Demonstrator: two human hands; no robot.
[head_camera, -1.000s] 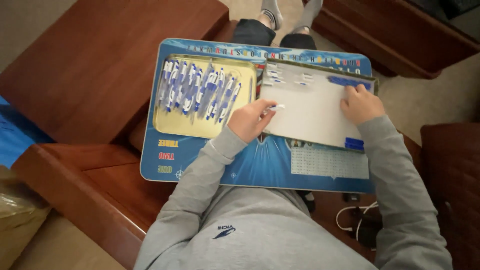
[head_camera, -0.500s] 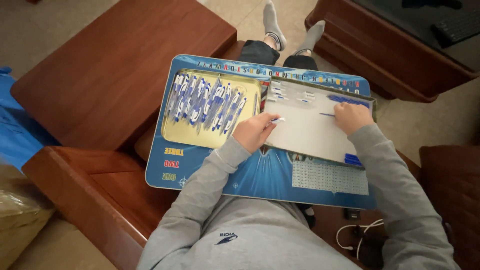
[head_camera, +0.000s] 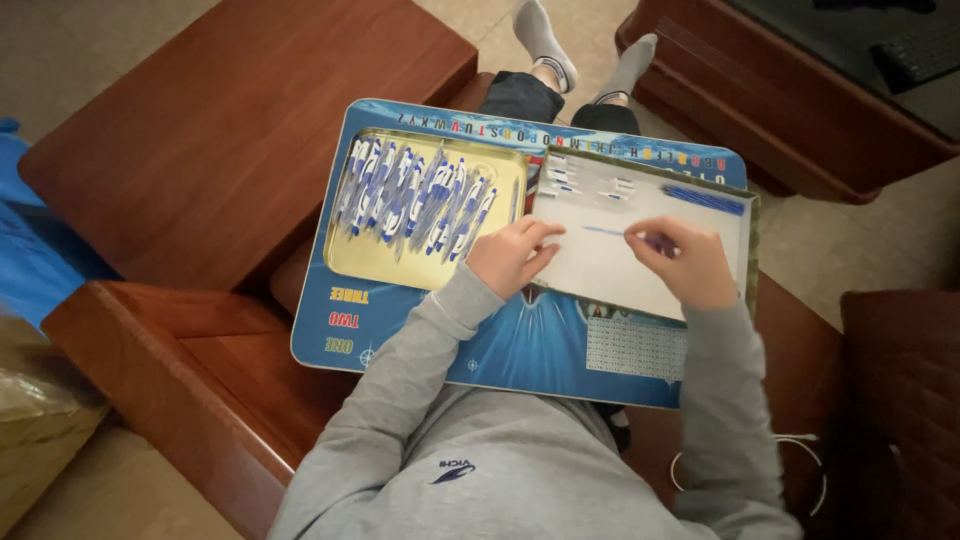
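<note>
A thin blue pen refill (head_camera: 605, 231) is pinched at its right end by the fingers of the right hand (head_camera: 682, 262), and it is held just above the white tray (head_camera: 610, 275). The left hand (head_camera: 508, 256) is curled loosely at the left edge of that tray, close to the free tip of the refill but not touching it — whether anything is held inside it cannot be told. A few small white and blue pieces (head_camera: 565, 172) and a row of blue refills (head_camera: 705, 199) are kept at the far side of the white tray. A heap of blue and white pens (head_camera: 412, 199) is piled in the yellow tray (head_camera: 505, 180) just beside it. Both trays are carried on a blue lap board (head_camera: 520, 345) — it is laid across the person's legs, between brown wooden armrests (head_camera: 220, 150).
</note>
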